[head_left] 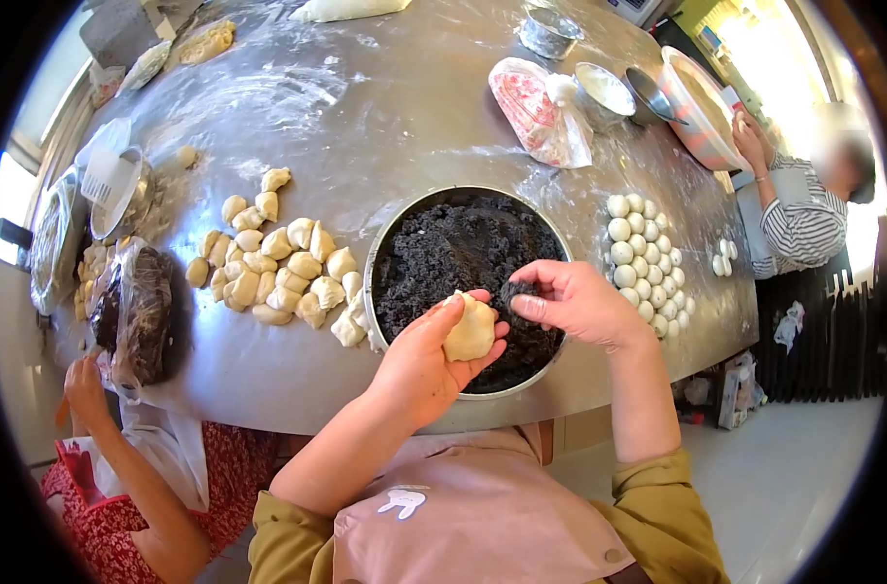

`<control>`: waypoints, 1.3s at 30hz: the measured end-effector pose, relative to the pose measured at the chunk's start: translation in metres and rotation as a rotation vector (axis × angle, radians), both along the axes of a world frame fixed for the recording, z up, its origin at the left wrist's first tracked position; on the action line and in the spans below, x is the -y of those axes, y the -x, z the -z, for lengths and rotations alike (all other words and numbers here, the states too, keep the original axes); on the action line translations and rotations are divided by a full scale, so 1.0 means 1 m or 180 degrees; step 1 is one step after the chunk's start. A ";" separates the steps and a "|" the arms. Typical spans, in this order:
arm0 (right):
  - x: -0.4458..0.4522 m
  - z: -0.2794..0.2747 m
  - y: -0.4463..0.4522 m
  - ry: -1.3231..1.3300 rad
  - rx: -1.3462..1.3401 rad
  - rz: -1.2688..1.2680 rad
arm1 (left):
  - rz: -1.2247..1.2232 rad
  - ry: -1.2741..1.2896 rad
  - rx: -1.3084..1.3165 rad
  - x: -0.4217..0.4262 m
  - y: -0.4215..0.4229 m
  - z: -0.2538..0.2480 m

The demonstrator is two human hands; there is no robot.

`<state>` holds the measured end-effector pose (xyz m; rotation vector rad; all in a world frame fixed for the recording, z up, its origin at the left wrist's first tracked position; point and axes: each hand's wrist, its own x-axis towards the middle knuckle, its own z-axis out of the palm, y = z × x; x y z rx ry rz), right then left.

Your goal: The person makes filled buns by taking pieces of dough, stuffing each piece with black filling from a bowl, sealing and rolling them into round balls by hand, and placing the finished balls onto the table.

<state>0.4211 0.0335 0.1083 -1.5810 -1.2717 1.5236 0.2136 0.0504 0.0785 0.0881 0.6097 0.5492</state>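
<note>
A flattened piece of pale dough [470, 328] lies in my left hand [432, 352], which is cupped under it above the near part of a round metal bowl [369, 292]. Dark crumbly filling [453, 243] fills the bowl. Over the bowl's right side, my right hand [584, 304] pinches a small dark lump of filling [518, 291] between thumb and fingers, just right of the dough. Left of the bowl is a heap of dough pieces [278, 263]. Rows of round white balls [648, 258] sit to its right.
A co-worker in red patterned clothing [239, 477] is at the lower left, beside a plastic-wrapped dark mass [142, 311]. Another person in a striped top [803, 229] stands right, near a large basin [701, 107]. Metal bowls [604, 90] and a plastic bag [536, 112] stand at the back.
</note>
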 end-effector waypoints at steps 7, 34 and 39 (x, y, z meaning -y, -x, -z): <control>0.005 -0.011 0.054 -0.1030 0.0659 0.0231 | -0.0622 0.0083 0.0115 -0.002 -0.020 -0.007; -0.004 0.009 0.034 -0.2312 0.2185 0.0289 | -0.0935 -0.0167 -0.0029 -0.008 0.001 -0.010; 0.004 0.003 0.041 -0.2286 0.1503 0.0543 | -0.0806 0.0005 0.0151 -0.009 0.002 -0.015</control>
